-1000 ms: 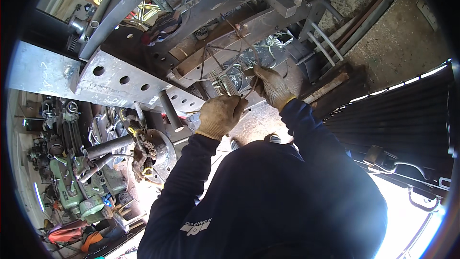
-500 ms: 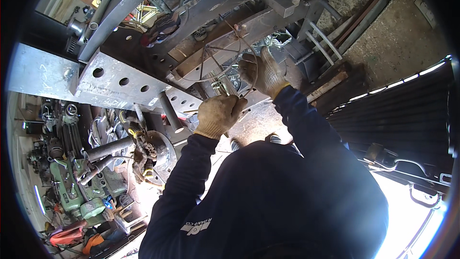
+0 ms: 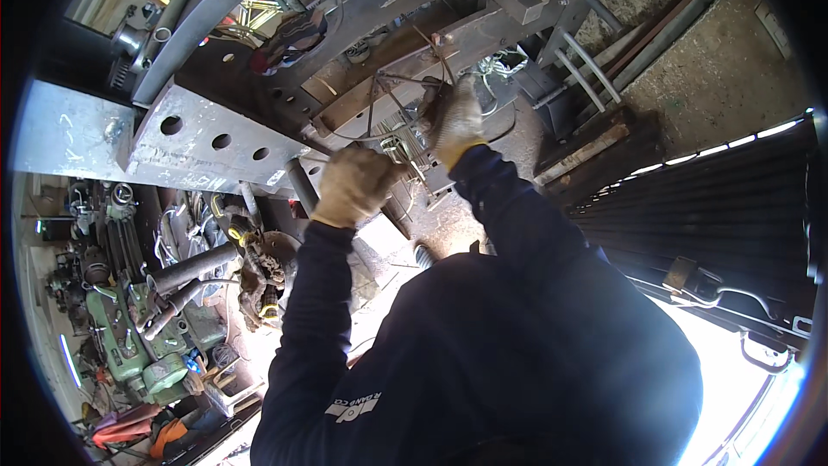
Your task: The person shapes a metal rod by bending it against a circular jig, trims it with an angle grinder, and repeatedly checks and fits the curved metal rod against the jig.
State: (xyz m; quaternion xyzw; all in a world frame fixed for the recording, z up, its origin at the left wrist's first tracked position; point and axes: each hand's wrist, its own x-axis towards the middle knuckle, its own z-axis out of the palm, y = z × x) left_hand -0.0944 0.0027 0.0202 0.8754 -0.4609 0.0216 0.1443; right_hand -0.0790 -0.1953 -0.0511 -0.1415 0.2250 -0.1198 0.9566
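Observation:
A thin metal rod frame (image 3: 378, 78), a curved hoop with straight spokes, hangs in front of me before the steel beams. My right hand (image 3: 452, 118), in a soiled pale work glove with a yellow cuff, is closed around the frame's right side. Lower and to the left, my left hand (image 3: 355, 181), gloved alike, has its fingers curled near the lower part of the hoop. Motion smears that glove, and what its fingers hold is hidden.
A heavy steel beam with round holes (image 3: 194, 140) runs across the left, with a pipe stub (image 3: 302, 185) below it. Green machinery (image 3: 121, 336) stands at lower left. Metal rungs (image 3: 582, 69) and timber (image 3: 595, 151) lie to the right, beside a dark corrugated panel (image 3: 716, 198).
Both hands have moved left, the left one farther and away from the right. The right hand has turned, its fingers now wrapped nearer the spokes. The view has shifted slightly.

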